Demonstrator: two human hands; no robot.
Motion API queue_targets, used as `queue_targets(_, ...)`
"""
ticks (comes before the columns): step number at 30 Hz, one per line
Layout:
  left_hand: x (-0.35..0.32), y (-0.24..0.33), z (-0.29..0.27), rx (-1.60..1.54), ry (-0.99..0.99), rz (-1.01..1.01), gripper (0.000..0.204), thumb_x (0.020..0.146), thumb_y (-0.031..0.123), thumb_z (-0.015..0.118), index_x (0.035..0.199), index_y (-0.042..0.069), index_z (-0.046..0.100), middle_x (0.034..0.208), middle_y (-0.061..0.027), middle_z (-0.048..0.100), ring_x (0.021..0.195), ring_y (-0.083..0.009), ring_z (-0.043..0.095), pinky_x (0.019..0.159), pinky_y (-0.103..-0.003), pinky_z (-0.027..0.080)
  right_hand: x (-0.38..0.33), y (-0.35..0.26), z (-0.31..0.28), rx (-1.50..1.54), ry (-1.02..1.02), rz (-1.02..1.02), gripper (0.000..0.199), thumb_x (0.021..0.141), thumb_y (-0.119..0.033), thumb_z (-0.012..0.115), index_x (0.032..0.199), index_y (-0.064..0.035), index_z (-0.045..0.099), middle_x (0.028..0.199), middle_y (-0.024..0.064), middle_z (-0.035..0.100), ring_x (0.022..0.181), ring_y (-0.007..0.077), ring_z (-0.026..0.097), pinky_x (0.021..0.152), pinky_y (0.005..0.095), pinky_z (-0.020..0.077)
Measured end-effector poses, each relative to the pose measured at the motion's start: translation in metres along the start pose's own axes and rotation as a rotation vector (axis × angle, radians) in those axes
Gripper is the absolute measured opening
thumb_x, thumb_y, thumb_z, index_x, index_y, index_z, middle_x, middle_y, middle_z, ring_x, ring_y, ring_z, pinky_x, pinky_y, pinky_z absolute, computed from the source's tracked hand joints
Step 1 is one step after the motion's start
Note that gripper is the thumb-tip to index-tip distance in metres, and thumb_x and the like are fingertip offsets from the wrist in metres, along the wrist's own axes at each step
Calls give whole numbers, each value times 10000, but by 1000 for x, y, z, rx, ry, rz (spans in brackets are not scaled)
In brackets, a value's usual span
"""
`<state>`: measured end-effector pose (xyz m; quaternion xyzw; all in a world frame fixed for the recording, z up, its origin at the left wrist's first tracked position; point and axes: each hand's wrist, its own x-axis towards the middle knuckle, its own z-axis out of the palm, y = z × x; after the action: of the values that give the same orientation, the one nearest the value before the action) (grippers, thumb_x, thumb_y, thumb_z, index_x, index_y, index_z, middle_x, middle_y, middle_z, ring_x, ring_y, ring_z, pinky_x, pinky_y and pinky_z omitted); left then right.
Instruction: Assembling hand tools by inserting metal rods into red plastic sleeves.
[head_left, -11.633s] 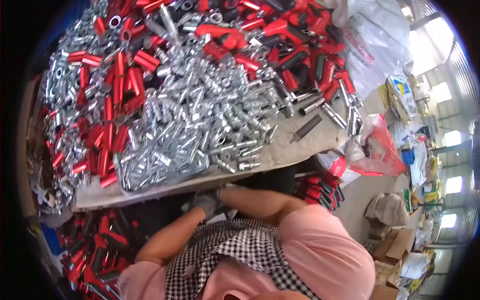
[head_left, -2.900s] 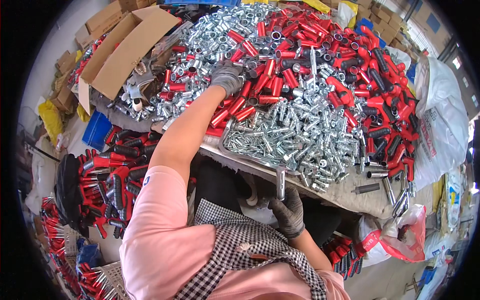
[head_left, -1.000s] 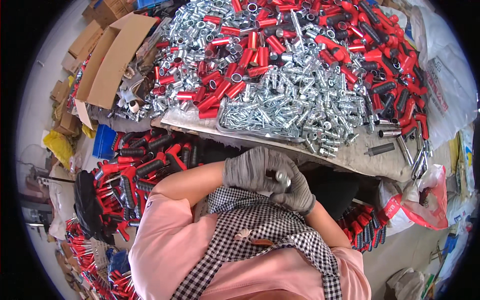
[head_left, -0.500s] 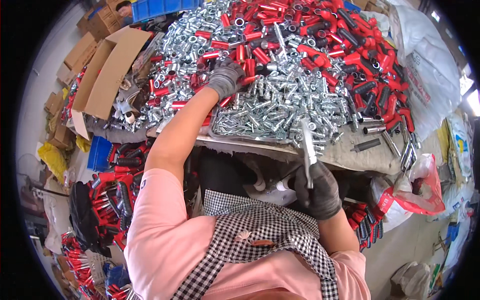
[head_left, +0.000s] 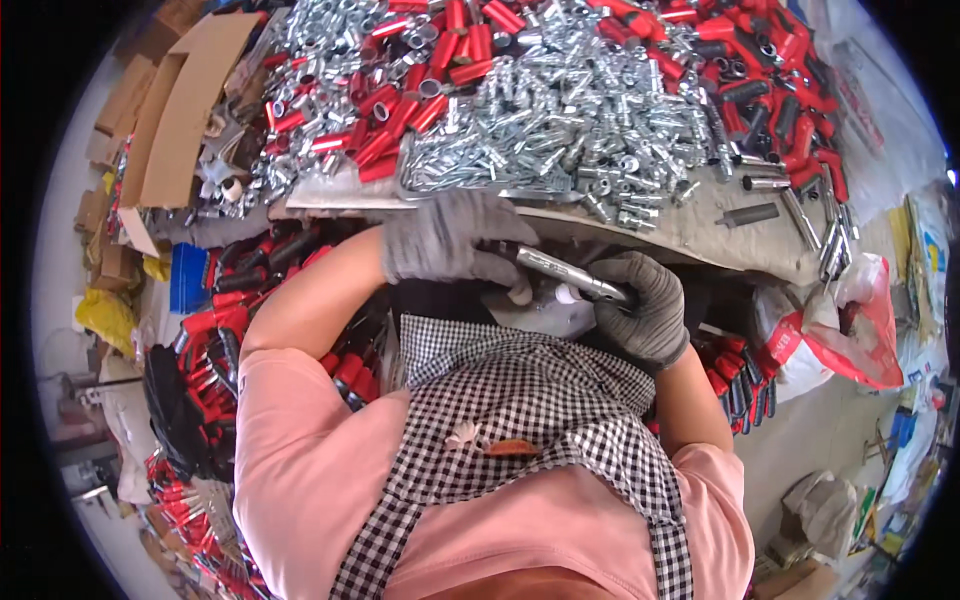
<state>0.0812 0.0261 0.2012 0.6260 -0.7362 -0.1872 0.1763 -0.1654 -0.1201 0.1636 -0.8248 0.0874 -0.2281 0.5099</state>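
Observation:
Both my hands wear grey knit gloves and meet just below the table's front edge. My right hand grips one end of a silver metal rod that points up and to the left. My left hand is closed over the rod's other end. On the table behind them lies a big heap of silver metal parts mixed with red sleeves.
Flattened cardboard leans at the table's left end. Finished red-handled pieces lie piled on the floor to my left and under the table at the right. A red and clear plastic bag hangs at the right.
My left hand has come back from the heap on the table to the rod. My right hand has tipped the rod from upright toward the left hand.

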Motion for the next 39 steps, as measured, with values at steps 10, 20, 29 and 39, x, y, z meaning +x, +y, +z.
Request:
queue_targets(10, 13, 5, 61, -74, 142, 353, 299, 757, 309, 695, 887, 46, 642, 790, -97, 617, 704, -270, 591, 662, -377, 492, 6, 0, 22, 74, -128, 74, 631, 660, -107, 731, 1231, -52, 467, 878, 110, 633, 770, 220, 655, 697, 323, 528)
queue_targets(20, 26, 15, 34, -548, -195, -80, 313, 768, 283, 729, 958, 37, 692, 845, -130, 675, 801, -251, 652, 739, -352, 507, 3, -3, 1, -534, -42, -515, 572, 605, -124, 762, 1138, -23, 578, 866, 132, 634, 698, 298, 635, 562, 383, 512)
queue_targets(29, 88, 24, 31, -76, -348, 105, 380, 821, 391, 653, 1004, 58, 672, 890, -172, 654, 835, -311, 637, 733, -396, 496, -7, 23, -14, -416, 106, -207, 514, 650, -187, 790, 1119, -87, 607, 739, 80, 630, 591, 267, 620, 501, 350, 492)
queue_targets(39, 294, 47, 18, 24, 82, 187, 437, 811, 381, 644, 1053, 20, 601, 902, -180, 655, 856, -348, 634, 774, -415, 504, -70, 43, -65, 378, 469, 292, 329, 765, -99, 767, 1059, -9, 651, 908, 66, 689, 826, 102, 626, 766, 262, 513)
